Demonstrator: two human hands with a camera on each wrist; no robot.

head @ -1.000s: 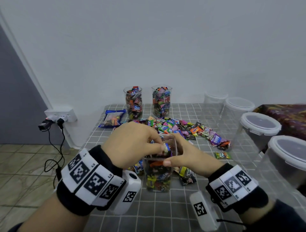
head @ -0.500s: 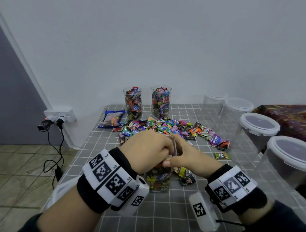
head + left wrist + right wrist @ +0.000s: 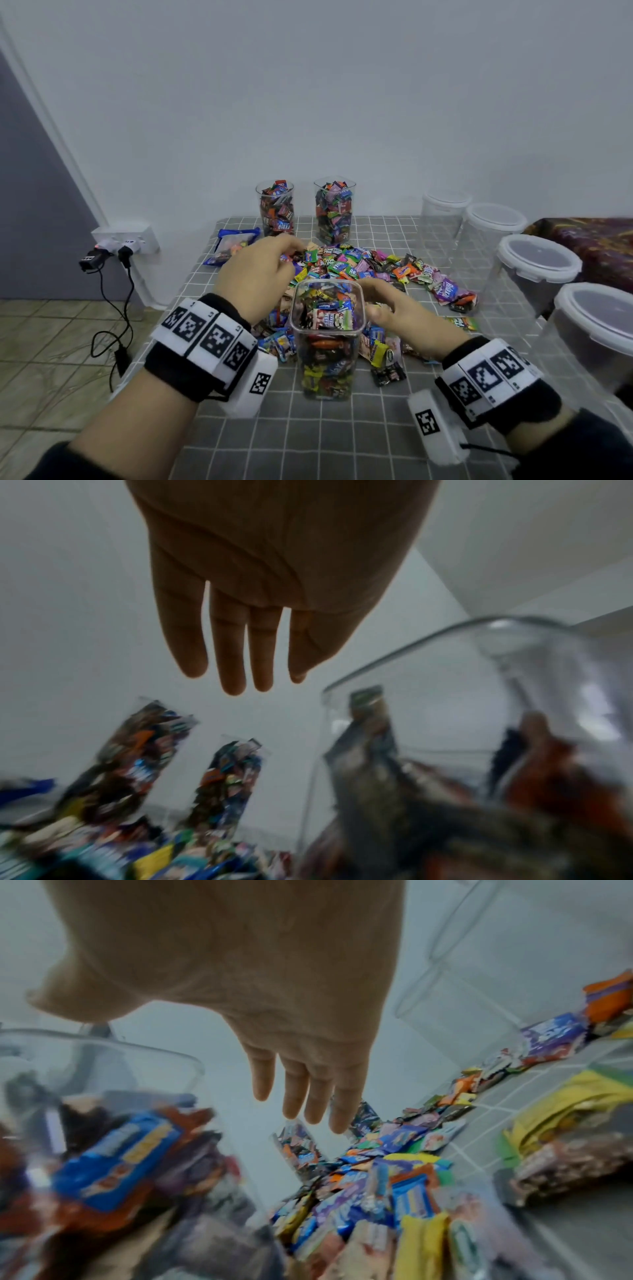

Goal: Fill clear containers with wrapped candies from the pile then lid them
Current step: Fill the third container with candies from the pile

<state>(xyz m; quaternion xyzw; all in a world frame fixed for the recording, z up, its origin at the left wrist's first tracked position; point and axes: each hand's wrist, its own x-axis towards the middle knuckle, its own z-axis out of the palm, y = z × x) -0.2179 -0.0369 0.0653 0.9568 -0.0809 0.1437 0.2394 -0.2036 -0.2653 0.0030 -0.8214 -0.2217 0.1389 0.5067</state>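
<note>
Both hands are empty as I look down. My left hand [image 3: 263, 265] hovers over the near edge of the candy pile [image 3: 363, 267], fingers loosely extended and holding nothing; the left wrist view shows them straight and slightly apart. My right hand [image 3: 394, 308] sits just right of the open container [image 3: 327, 339], fingers relaxed and spread, gripping nothing, though I cannot tell whether the thumb touches the rim.

That container stands upright on the table [image 3: 342, 438] between my wrists, packed with wrapped candies nearly to the top, with no lid on it. More candies lie scattered around its base. Two other filled containers [image 3: 303, 209] stand side by side at the far edge of the table, also unlidded. Four lidded tubs [image 3: 537, 260] line the right side. A blue packet [image 3: 236, 240] lies near the far left corner.
</note>
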